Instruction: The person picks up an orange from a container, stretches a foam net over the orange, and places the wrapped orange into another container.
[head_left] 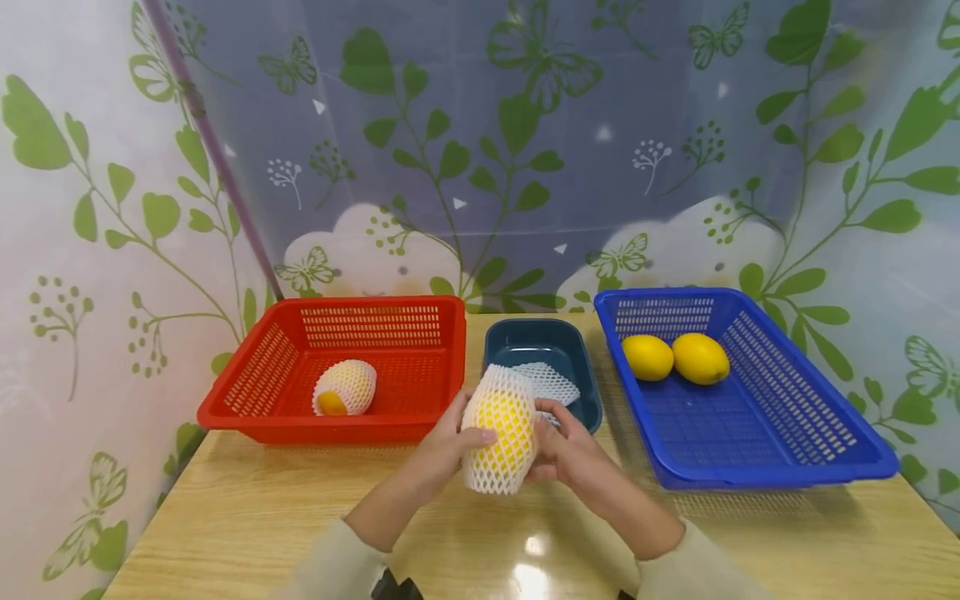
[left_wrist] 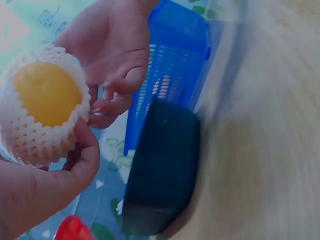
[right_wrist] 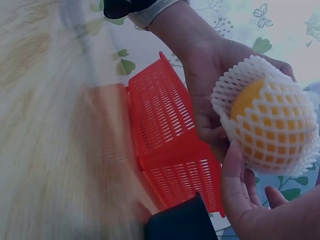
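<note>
A yellow fruit (left_wrist: 47, 92) in a white foam net sleeve (head_left: 498, 479) is held up between both hands, above the table's middle. My left hand (head_left: 442, 450) grips it from the left, thumb lying across the front of the netting. On the right side, my right hand (head_left: 573, 450) pinches the sleeve near its lower edge with curled fingers. Both wrist views show the fruit's bare end in the sleeve's opening, with fingers of both hands at the rim. Behind the hands, a dark teal tray (head_left: 588, 392) contains loose white foam netting (head_left: 551, 383).
A red basket (head_left: 337, 429) on the left contains another netted fruit (head_left: 348, 385). In the blue basket (head_left: 765, 475) on the right lie two bare yellow fruits (head_left: 701, 360). The wooden table (head_left: 480, 550) meets a leaf-patterned curtain (head_left: 450, 142) behind.
</note>
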